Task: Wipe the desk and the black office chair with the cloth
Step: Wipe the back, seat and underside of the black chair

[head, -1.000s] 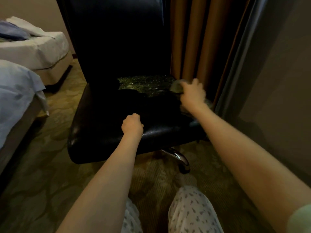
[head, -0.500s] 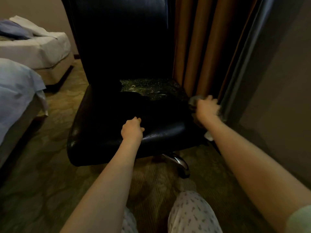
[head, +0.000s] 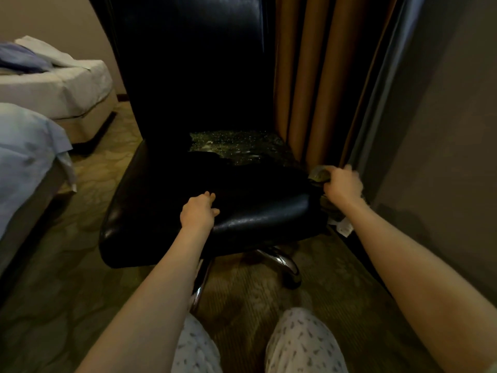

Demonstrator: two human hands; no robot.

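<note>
My left hand (head: 197, 214) lies palm-down, fingers relaxed; my right hand (head: 343, 184), arm outstretched, curls tight around a crumpled greyish cloth (head: 318, 175).

Dim and warm-toned throughout; brightest at the left, on the pale bed sheets (head: 53, 84), slightly washed out there; almost pure black over the back of the black office chair (head: 193, 63), bare of detail save a faint vertical sheen near its right side; soft glare along the front of the seat (head: 255, 214) and on the chrome base (head: 285, 262); mild motion blur on the right hand (head: 343, 184) and cloth (head: 318, 175); murky and grainy over the carpet (head: 67, 292); bowed and stretched towards the edges, plainly so in the leaning curtain (head: 309, 76) folds.
</note>
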